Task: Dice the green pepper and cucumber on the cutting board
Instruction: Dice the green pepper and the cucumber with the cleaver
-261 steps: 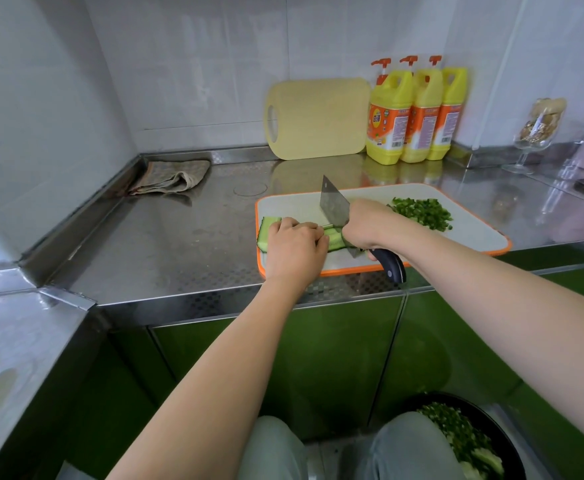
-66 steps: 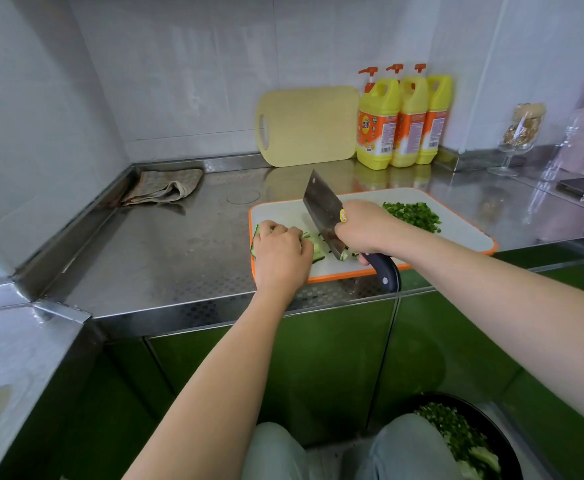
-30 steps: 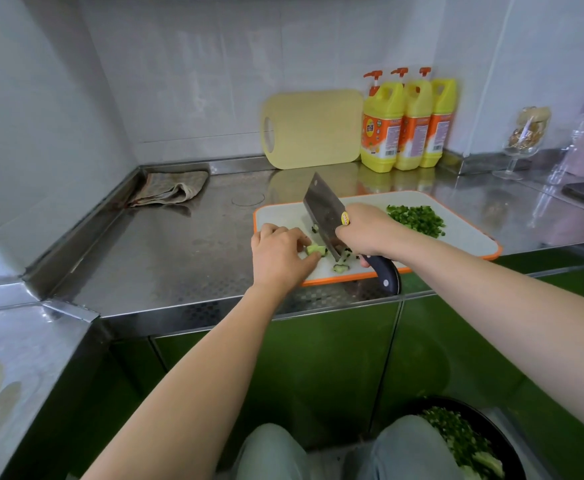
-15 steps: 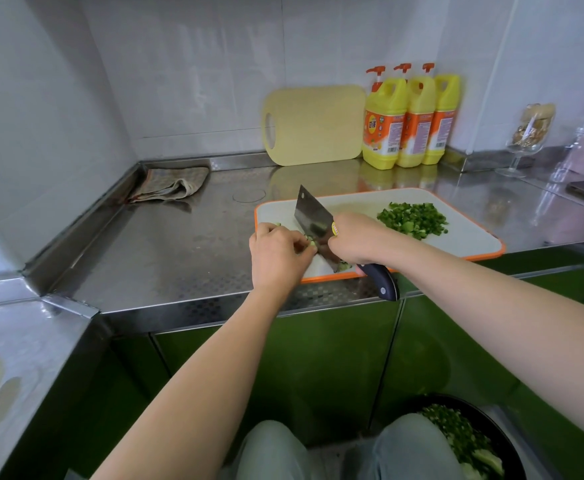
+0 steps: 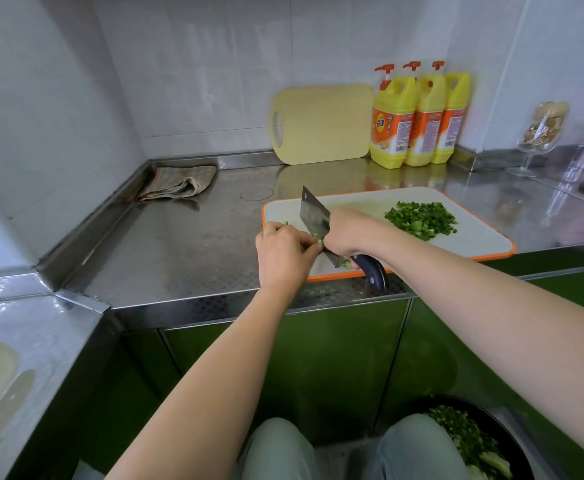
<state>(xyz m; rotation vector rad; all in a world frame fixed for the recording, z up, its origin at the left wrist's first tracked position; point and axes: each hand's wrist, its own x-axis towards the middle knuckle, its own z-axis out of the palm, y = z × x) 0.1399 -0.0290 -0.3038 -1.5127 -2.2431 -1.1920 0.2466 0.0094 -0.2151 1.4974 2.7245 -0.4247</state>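
On the white, orange-rimmed cutting board (image 5: 474,233), the left hand (image 5: 283,258) pinched pale-green cucumber bits (image 5: 318,240) in curled fingers beside the steel cleaver (image 5: 313,213), whose dark handle the right hand (image 5: 349,233) gripped; the diced green pepper pile (image 5: 420,220) lay farther right

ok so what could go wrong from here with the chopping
1. The left hand pinches only a small cucumber stub, its fingers right against the cleaver blade that the right hand grips; a slip could nick them.
2. Cut bits lie near the front edge of the cutting board, at the counter lip; they may fall.
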